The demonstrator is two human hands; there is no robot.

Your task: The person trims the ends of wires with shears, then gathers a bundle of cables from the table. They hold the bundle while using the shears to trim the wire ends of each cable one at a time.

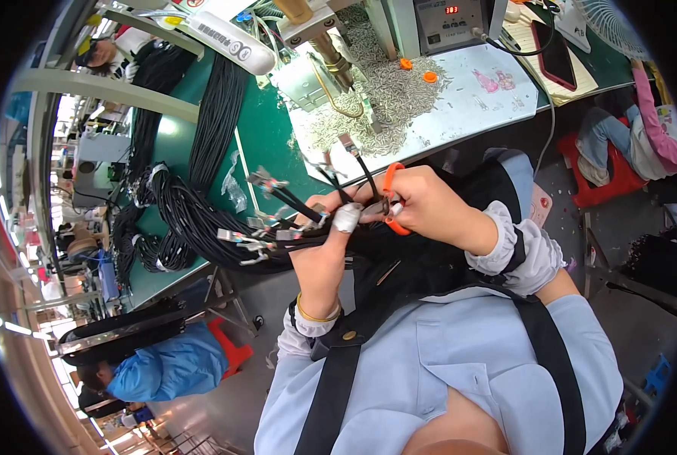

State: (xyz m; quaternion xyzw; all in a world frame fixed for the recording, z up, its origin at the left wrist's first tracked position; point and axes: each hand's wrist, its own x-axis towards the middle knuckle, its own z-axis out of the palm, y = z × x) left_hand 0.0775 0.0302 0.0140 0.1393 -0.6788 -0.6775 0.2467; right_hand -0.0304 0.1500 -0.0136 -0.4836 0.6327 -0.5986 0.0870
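Observation:
My left hand (323,246) is closed around several black cables (300,206), its thumb wrapped in white. Small metal connectors (265,180) and short colored wires fan out from the cable ends, left of and beyond that hand. In my right hand (433,203) are small scissors (394,180) with orange handles, fingers wrapped about the loops. The blades point left and reach the cables beside my left thumb. Whether they touch a wire is hidden by the fingers. One cable with a silver connector (347,142) sticks up between the hands toward the bench.
A press machine (327,49) stands on a white board (475,98) strewn with small metal pieces (407,95). Thick black cable bundles (194,208) lie on the green table (191,125) at left. A phone (554,57) lies at far right. People sit on both sides.

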